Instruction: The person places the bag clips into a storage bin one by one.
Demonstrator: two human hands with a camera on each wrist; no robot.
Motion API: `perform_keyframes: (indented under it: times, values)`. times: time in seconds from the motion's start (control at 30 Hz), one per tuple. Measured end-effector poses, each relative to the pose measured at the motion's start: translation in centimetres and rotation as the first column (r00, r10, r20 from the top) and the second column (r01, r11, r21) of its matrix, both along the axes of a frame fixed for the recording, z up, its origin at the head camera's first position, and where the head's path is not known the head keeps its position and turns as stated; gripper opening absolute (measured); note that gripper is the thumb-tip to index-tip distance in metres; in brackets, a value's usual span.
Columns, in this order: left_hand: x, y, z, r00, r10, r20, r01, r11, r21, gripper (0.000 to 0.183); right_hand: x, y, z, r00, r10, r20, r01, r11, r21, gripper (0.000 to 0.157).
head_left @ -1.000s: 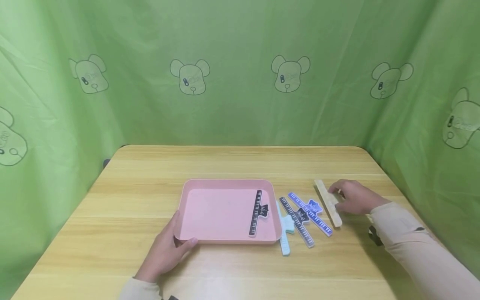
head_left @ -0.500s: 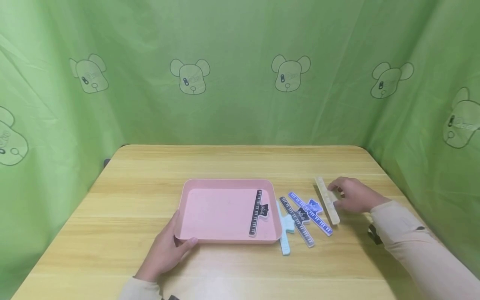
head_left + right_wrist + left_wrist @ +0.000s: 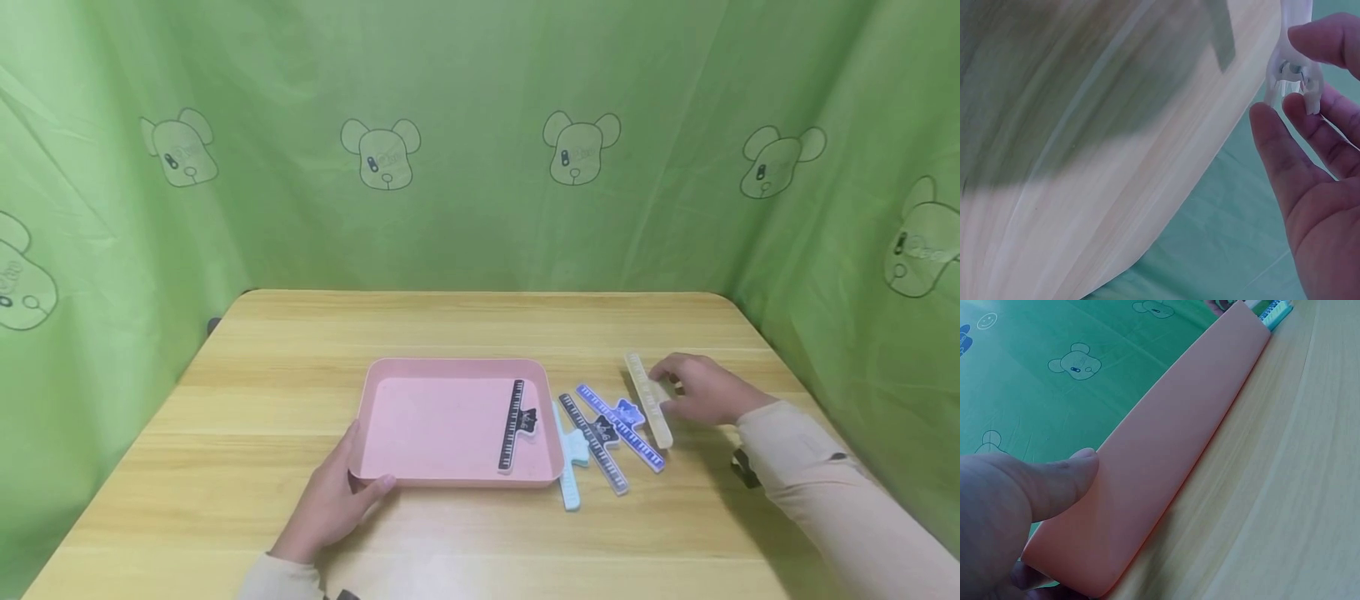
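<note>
My left hand (image 3: 330, 498) grips the near left corner of a pink tray (image 3: 431, 482), thumb against the front wall and fingers at the left side. Inside the tray, near its right wall, lies a black clip with a piano-key pattern (image 3: 512, 427). My right hand (image 3: 705, 390) pinches a whitish translucent clip (image 3: 647, 400) by its handle. In the right wrist view, thumb and fingers surround that clip's clear handle (image 3: 1294, 69); its long bar is mostly out of frame.
Right of the tray lie a mint clip (image 3: 570, 492), another black clip (image 3: 596, 446) and a blue clip (image 3: 626, 433), close together. The mint one touches or runs under the tray's edge. Green curtain (image 3: 480, 233) surrounds the wooden table (image 3: 480, 325).
The whitish clip has risen slightly off the table and shifted a little left with my right hand. My left hand and the tray stay put.
</note>
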State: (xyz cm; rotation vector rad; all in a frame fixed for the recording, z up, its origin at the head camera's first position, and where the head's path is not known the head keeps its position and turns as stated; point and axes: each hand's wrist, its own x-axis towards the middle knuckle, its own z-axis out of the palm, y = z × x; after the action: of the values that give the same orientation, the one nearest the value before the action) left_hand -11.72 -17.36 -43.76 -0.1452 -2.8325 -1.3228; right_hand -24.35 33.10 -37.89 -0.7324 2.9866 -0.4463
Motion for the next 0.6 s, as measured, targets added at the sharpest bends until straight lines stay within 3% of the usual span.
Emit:
perform_keyframes:
  times: [0.6]
  values:
    - [0.0,0.0,-0.1,1.000,-0.002,-0.004,0.002,1.000,0.005,0.096,0.4,-1.2,0.6,1.000,0.005,0.019,-0.004,0.999,-0.042,0.039]
